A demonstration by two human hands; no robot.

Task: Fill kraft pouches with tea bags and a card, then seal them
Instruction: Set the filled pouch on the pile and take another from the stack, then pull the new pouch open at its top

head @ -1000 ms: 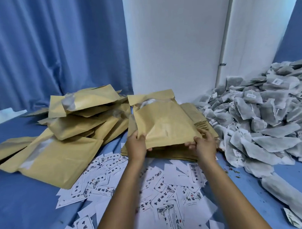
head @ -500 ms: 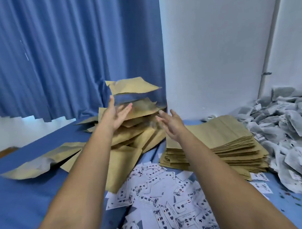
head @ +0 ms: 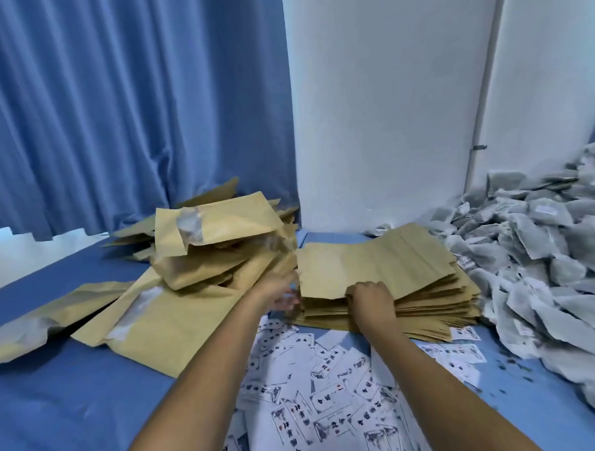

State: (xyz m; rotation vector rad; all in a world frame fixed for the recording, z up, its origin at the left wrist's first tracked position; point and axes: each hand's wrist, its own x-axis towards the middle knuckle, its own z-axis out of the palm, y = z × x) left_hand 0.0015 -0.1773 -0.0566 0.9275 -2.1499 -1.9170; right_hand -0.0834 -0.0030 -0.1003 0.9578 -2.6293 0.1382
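While the right hand (head: 371, 298) lay at the near edge of the stack of flat kraft pouches (head: 385, 276), its fingers (head: 360, 289) were curled over the lip of the topmost pouch, gripping it there. The left hand (head: 278, 293) reached toward the stack's left side, just beside it; it was blurred, so I cannot tell whether its fingers were open or closed on anything. The stack sat toward the far middle of the blue table (head: 76, 401), close to the white wall panel (head: 379, 104). To its left a loose heap of filled pouches (head: 215, 241) rested against the blue curtain (head: 133, 106), with more filled pouches spread flat toward the table's left edge. Printed cards (head: 315, 393) lay scattered on the table near its front edge, between and under the two forearms, some touching the base of the stack. A large pile of grey tea bags (head: 540, 250) covered the right side of the table, running up to the stack's right edge, and small loose crumbs speckled the blue surface near the pile.
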